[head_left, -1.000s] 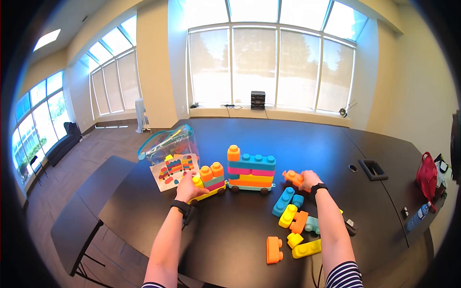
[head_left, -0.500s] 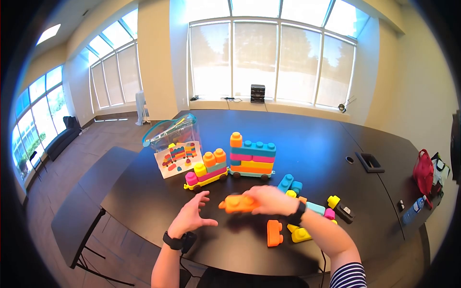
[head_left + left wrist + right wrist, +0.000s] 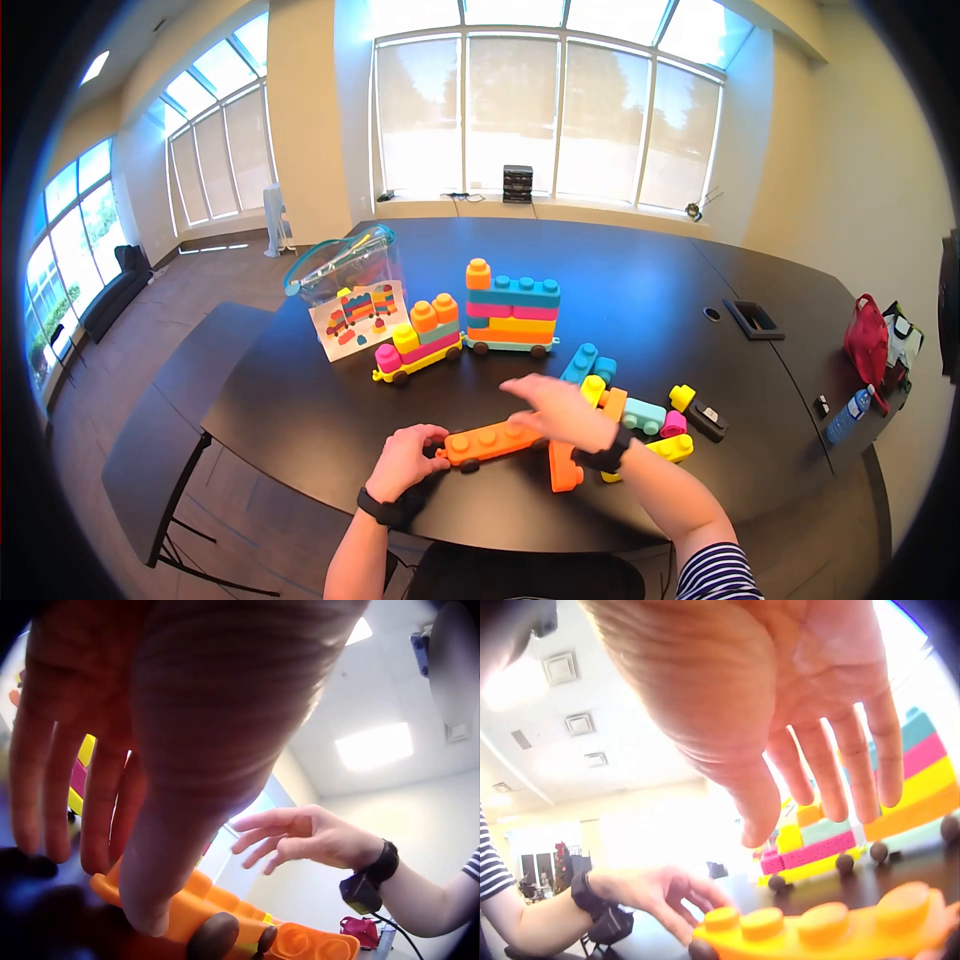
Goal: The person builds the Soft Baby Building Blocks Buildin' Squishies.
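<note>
An orange toy train base (image 3: 490, 440) with studs and dark wheels sits on the table near me. My left hand (image 3: 405, 458) pinches its left end, the thumb on the near side, as the left wrist view shows. Over the base's right end hovers my right hand (image 3: 568, 410), fingers straight and apart, holding nothing. In the right wrist view the row of studs (image 3: 825, 922) lies below that hand. Just right of the base stands an orange block (image 3: 564, 470), partly covered by the right hand.
Beyond the hands stand a yellow-based car (image 3: 425, 370) and a taller teal-based car (image 3: 512, 318). A picture card (image 3: 355, 325) leans on a clear bag (image 3: 350, 270). Loose blocks (image 3: 645, 415) lie to the right, with a water bottle (image 3: 850, 415) farther off.
My right hand brought the orange train base from the right-hand pile to the near middle and released it. My left hand left the yellow-based car and took the orange base's left end.
</note>
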Motion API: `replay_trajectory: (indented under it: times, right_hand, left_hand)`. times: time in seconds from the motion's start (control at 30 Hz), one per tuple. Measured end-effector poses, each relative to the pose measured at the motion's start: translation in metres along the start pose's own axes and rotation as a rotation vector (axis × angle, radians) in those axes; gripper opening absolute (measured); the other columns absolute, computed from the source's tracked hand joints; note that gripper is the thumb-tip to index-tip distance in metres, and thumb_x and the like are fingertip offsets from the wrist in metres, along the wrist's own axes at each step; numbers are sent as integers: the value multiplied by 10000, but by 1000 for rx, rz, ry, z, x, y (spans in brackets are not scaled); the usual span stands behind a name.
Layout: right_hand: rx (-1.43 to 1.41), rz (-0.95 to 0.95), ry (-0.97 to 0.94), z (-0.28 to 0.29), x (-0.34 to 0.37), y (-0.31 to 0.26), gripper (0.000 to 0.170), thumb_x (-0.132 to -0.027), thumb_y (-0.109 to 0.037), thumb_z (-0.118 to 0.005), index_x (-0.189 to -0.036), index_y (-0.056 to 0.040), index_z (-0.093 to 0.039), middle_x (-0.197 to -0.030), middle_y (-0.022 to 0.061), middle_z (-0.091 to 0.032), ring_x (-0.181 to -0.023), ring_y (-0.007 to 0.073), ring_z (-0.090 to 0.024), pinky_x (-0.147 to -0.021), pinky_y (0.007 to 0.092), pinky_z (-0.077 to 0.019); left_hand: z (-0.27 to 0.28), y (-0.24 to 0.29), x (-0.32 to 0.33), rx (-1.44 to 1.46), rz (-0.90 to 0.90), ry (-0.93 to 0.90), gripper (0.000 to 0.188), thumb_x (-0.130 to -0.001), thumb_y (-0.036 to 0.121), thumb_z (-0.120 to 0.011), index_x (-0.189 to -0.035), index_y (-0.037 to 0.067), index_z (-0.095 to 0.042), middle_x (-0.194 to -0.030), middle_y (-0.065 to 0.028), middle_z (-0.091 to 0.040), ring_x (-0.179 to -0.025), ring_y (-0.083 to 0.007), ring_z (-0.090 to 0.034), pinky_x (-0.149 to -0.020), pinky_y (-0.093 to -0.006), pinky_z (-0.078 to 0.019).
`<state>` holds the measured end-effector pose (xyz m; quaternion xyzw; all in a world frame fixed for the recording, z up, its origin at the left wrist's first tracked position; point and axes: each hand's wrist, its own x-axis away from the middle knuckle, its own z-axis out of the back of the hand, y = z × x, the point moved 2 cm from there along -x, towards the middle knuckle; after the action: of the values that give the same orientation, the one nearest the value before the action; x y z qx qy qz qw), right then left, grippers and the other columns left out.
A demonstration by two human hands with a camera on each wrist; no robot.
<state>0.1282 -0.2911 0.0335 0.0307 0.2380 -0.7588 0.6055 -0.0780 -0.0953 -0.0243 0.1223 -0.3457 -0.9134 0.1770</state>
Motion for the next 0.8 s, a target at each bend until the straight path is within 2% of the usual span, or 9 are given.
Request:
replay_trajectory:
  times: [0.07, 0.1, 0.23, 0.33, 0.5, 0.7, 0.73, 0.77, 0.8]
  right_hand:
    - [23, -175, 89, 27, 19, 6, 508, -918, -322, -790, -1347, -96, -637, -1211, 127, -716, -1053, 351, -716, -870, 452, -589]
    - [134, -220, 96, 35, 30, 5, 549, -924, -401, -782, -1336, -81, -611, -1137, 144, -723, -956, 363, -734, -792, 466, -593]
    - [255, -390, -27, 15, 73, -2, 725, -919, -534, -753, -1409, -59, -508, -1066, 198, -703, -903, 376, -729, -733, 487, -590]
    - [331, -371, -53, -17, 91, -15, 808, -882, -586, -763, -1405, -28, -502, -1068, 169, -663, -876, 360, -722, -678, 452, -596]
    - [261, -390, -32, -37, 100, -10, 647, -905, -360, -765, -1419, -57, -516, -1183, 160, -601, -922, 355, -704, -720, 470, -603]
    - [-13, -289, -69, -2, 97, 4, 547, -884, -287, -726, -1382, -114, -579, -1244, 171, -642, -1070, 372, -705, -880, 500, -589]
    - [7, -315, 11, 15, 94, 12, 521, -882, -310, -723, -1364, -151, -610, -1241, 156, -679, -1117, 371, -692, -949, 500, -570]
    - [104, -423, 82, 37, 89, 15, 508, -876, -309, -726, -1355, -173, -626, -1219, 140, -690, -1108, 350, -697, -941, 491, -574]
    - [186, -401, 179, 53, 82, 37, 466, -863, -269, -735, -1316, -194, -656, -1233, 108, -689, -1087, 345, -705, -904, 482, -588]
  left_hand:
    - [0, 2, 1, -7, -6, 7, 660, -690, 197, -957, -1285, 64, -705, -1185, -126, -766, -1099, -307, -732, -979, -408, -580]
    - [0, 1, 1, -15, -43, 3, 733, -694, 278, -962, -1335, 70, -676, -1205, -130, -752, -1121, -324, -719, -993, -413, -571]
    - [-4, 16, 3, -178, -135, 51, 802, -693, 394, -952, -1372, 90, -651, -1230, -127, -730, -1131, -340, -705, -987, -429, -568]
    - [-10, 22, 0, -223, -105, 36, 839, -683, 436, -946, -1392, 113, -633, -1259, -118, -709, -1142, -336, -696, -977, -450, -568]
    - [-13, 9, -4, -219, -98, 1, 812, -691, 389, -943, -1397, 141, -625, -1299, -91, -682, -1134, -319, -696, -950, -462, -578]
    - [-15, 34, 6, -270, -150, 99, 636, -723, 285, -916, -1309, 175, -692, -1302, -60, -682, -1081, -339, -714, -936, -436, -589]
    - [-15, 32, 6, -277, -147, 88, 637, -721, 274, -915, -1311, 180, -693, -1306, -59, -681, -1082, -343, -712, -939, -438, -589]
    - [-17, 28, 4, -284, -144, 76, 638, -719, 264, -914, -1312, 184, -693, -1309, -59, -680, -1084, -347, -711, -943, -441, -589]
    - [-18, 25, 3, -292, -141, 64, 640, -717, 253, -913, -1314, 188, -694, -1313, -59, -680, -1085, -352, -710, -946, -444, -590]
